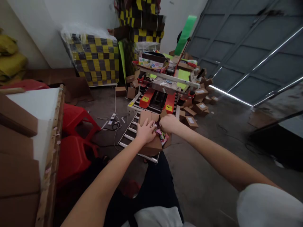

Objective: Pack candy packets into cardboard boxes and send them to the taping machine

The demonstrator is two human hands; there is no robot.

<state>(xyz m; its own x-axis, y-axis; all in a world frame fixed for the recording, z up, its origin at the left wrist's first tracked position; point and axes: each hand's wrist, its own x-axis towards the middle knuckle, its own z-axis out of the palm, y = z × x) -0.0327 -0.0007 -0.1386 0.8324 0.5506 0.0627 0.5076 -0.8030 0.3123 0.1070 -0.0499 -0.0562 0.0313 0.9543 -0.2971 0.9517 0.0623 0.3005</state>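
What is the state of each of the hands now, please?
Left hand: open, lying flat on the flap of the cardboard box.
Right hand: curled over the box opening; what it holds cannot be told.

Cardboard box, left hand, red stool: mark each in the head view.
cardboard box [151, 146]: head view, near side wall.
left hand [145, 131]: head view, back of hand.
red stool [74, 116]: head view, seat top.
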